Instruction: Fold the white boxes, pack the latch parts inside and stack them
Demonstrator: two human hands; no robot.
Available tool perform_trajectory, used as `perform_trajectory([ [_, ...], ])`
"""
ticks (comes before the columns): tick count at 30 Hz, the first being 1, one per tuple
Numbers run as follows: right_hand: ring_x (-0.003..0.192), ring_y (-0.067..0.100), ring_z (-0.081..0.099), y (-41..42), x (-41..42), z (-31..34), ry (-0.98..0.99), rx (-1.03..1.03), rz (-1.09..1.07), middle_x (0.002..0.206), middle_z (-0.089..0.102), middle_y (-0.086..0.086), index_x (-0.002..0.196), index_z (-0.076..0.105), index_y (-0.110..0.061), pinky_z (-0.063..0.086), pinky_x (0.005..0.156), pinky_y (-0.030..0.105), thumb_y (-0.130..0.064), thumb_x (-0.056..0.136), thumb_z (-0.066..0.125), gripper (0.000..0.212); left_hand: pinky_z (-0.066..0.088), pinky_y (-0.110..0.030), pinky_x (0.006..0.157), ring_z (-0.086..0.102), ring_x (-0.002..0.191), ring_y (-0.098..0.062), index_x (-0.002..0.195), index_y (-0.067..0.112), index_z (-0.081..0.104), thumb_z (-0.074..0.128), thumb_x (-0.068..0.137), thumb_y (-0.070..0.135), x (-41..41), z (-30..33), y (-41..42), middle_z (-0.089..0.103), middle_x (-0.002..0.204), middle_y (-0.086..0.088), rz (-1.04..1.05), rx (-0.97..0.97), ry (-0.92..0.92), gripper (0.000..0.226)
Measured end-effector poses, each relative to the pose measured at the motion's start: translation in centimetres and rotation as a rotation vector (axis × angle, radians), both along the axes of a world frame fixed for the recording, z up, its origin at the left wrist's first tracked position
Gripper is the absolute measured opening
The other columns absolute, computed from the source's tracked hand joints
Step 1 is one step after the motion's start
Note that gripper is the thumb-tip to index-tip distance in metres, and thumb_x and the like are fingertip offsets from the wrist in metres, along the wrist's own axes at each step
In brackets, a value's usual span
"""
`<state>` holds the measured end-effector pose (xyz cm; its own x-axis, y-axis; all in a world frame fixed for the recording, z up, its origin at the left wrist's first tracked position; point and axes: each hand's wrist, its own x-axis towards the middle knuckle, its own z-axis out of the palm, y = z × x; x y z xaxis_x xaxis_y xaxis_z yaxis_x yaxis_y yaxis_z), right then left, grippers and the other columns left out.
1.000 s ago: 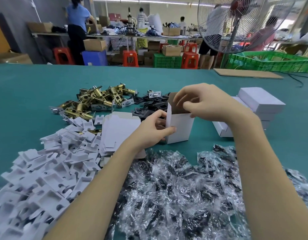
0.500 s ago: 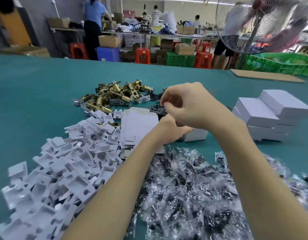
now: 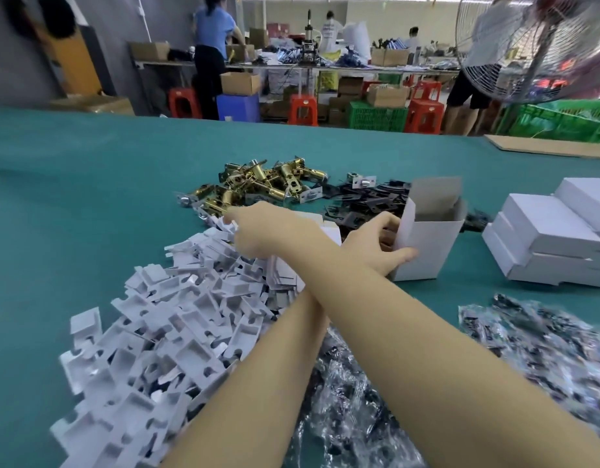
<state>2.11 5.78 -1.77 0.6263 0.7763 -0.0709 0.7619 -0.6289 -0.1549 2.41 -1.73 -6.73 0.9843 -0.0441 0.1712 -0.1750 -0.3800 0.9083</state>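
Your arms cross over the green table [image 3: 72, 184]; the right forearm passes over the left one. Your left hand [image 3: 376, 244] grips the open white box [image 3: 426, 244], thumb laid across its near front face and fingers curled round its left edge; the box stands upright on the table with its top flap raised behind the opening. Your right hand [image 3: 271, 231] reaches leftward, across to the far end of the pile of white card inserts [image 3: 163, 332]; the fingers point down into the pile and are hidden from this angle, so you cannot tell from here whether they hold anything. Just beyond that hand lies the heap of brass latch parts [image 3: 258, 187], and to its right, touching it, a spread of black plates [image 3: 362, 204] that runs up to the box. A stack of flat white box blanks [image 3: 329, 231] shows between your two hands, mostly covered by them. Well to the right of the open box sits the stack of closed white boxes [image 3: 555, 238], laid in layers; near you, under your forearms, lies a mass of clear plastic bags [image 3: 376, 400] with dark pieces inside.
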Motion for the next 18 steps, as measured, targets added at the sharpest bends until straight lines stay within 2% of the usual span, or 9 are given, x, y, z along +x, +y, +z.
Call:
perform_trajectory([
  [2, 0.104, 0.028, 0.052, 0.7, 0.0, -1.1, -0.023, 0.004, -0.002, 0.132, 0.059, 0.010, 0.144, 0.048, -0.032, 0.044, 0.077, 0.039, -0.016, 0.096, 0.044, 0.050, 0.050, -0.015, 0.064, 0.060, 0.075, -0.008, 0.124, 0.007, 0.056, 0.072, 0.094, 0.018, 0.1, -0.1, 0.3, 0.061, 0.095, 0.004, -0.020, 0.023, -0.015, 0.036],
  [4, 0.120, 0.031, 0.049, 0.9, 0.3, -1.9, -0.070, -0.006, -0.025, 0.128, 0.061, 0.009, 0.138, 0.052, -0.029, 0.039, 0.080, 0.040, -0.021, 0.099, 0.043, 0.041, 0.047, -0.011, 0.068, 0.060, 0.083, -0.009, 0.127, 0.007, 0.056, 0.072, 0.095, 0.019, 0.0, -0.3, 0.4, 0.062, 0.099, 0.004, -0.014, 0.055, -0.043, 0.038],
  [5, 0.122, 0.031, 0.049, 0.9, 0.6, -2.1, -0.082, -0.002, -0.039, 0.125, 0.062, 0.009, 0.135, 0.056, -0.027, 0.039, 0.080, 0.039, -0.023, 0.100, 0.043, 0.037, 0.047, -0.011, 0.070, 0.060, 0.087, -0.010, 0.128, 0.007, 0.056, 0.072, 0.095, 0.019, 0.0, -0.3, 0.5, 0.062, 0.101, 0.004, -0.004, 0.070, -0.056, 0.039],
  [9, 0.112, 0.028, 0.051, 0.1, 1.1, -2.3, -0.058, 0.031, -0.042, 0.120, 0.063, 0.009, 0.134, 0.056, -0.027, 0.037, 0.077, 0.035, -0.023, 0.102, 0.043, 0.035, 0.049, -0.022, 0.081, 0.059, 0.092, -0.012, 0.130, 0.007, 0.057, 0.072, 0.095, 0.020, 0.0, -0.5, 0.2, 0.062, 0.103, 0.003, 0.019, 0.104, -0.084, 0.040],
  [14, 0.130, 0.029, 0.041, -0.6, 0.7, -2.7, -0.063, -0.004, -0.001, 0.127, 0.062, 0.010, 0.142, 0.049, -0.034, 0.032, 0.086, 0.042, -0.022, 0.103, 0.039, 0.042, 0.048, -0.024, 0.081, 0.059, 0.088, -0.011, 0.128, 0.008, 0.057, 0.071, 0.094, 0.022, 0.0, -0.7, 0.0, 0.063, 0.099, 0.004, 0.031, 0.127, -0.089, 0.039],
  [16, 0.128, 0.029, 0.044, -0.8, 0.5, -2.6, -0.074, 0.057, -0.028, 0.122, 0.064, 0.008, 0.139, 0.052, -0.034, 0.035, 0.087, 0.042, -0.023, 0.102, 0.043, 0.039, 0.048, -0.024, 0.081, 0.060, 0.088, -0.011, 0.127, 0.008, 0.057, 0.072, 0.094, 0.022, 0.0, -0.9, -0.1, 0.064, 0.099, 0.004, 0.022, 0.117, -0.089, 0.039],
  [18, 0.117, 0.028, 0.051, -1.1, 0.4, -2.1, -0.082, 0.201, -0.062, 0.113, 0.066, 0.005, 0.137, 0.053, -0.029, 0.041, 0.084, 0.040, -0.026, 0.102, 0.046, 0.035, 0.048, -0.024, 0.081, 0.059, 0.088, -0.011, 0.127, 0.007, 0.057, 0.071, 0.095, 0.022, -0.1, -0.8, -0.2, 0.063, 0.099, 0.003, 0.023, 0.135, -0.093, 0.038],
])
